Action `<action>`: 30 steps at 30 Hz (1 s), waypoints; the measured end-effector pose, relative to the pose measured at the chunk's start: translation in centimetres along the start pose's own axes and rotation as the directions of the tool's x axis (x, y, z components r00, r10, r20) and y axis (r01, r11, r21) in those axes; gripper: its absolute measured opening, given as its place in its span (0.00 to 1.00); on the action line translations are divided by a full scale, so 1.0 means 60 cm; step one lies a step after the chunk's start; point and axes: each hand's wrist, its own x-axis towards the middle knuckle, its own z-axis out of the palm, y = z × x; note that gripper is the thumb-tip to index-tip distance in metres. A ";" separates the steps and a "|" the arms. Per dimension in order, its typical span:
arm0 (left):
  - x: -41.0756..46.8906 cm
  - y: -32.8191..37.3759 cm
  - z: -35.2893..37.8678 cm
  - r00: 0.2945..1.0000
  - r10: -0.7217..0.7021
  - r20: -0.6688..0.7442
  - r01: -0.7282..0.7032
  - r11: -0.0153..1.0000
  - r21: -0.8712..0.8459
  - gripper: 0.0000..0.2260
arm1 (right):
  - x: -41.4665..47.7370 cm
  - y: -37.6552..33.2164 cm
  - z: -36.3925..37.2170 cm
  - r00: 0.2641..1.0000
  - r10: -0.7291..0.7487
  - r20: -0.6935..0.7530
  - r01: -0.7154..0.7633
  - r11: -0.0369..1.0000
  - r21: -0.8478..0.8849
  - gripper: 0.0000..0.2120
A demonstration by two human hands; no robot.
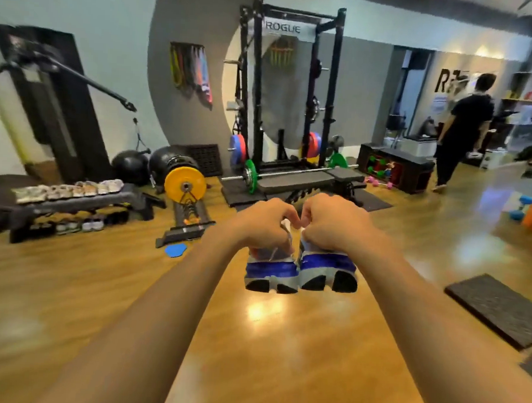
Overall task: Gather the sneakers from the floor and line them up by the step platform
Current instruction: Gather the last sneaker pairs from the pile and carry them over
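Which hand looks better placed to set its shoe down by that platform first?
Left, probably. The left hand grips the left sneaker, the right hand the right sneaker, and the step platform with its row of sneakers lies off to the left.

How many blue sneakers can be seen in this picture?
2. The left hand grips the left blue sneaker and the right hand grips the right blue sneaker, side by side above the floor. Pale sneakers on the step platform are too blurred to count.
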 end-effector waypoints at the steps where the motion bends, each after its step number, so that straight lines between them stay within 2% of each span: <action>1: 0.005 -0.040 -0.018 0.999 -0.042 -0.028 0.042 0.999 -0.001 0.20 | 0.035 -0.028 0.015 0.999 -0.044 0.010 0.044 0.999 0.002 0.12; 6: 0.020 -0.235 -0.113 0.965 -0.219 -0.143 0.214 0.976 -0.049 0.10 | 0.196 -0.166 0.090 0.973 -0.232 0.002 0.232 0.971 0.063 0.11; 11: 0.030 -0.400 -0.193 0.911 -0.305 -0.277 0.311 0.950 -0.025 0.04 | 0.338 -0.304 0.147 0.937 -0.349 -0.015 0.349 0.933 0.084 0.07; 24: 0.138 -0.813 -0.411 0.790 -0.488 -0.372 0.531 0.847 0.016 0.07 | 0.742 -0.619 0.267 0.809 -0.588 -0.001 0.582 0.801 0.142 0.06; 30: 0.193 -1.007 -0.504 0.695 -0.534 -0.481 0.628 0.777 0.045 0.10 | 0.946 -0.776 0.328 0.750 -0.661 -0.010 0.651 0.735 0.187 0.03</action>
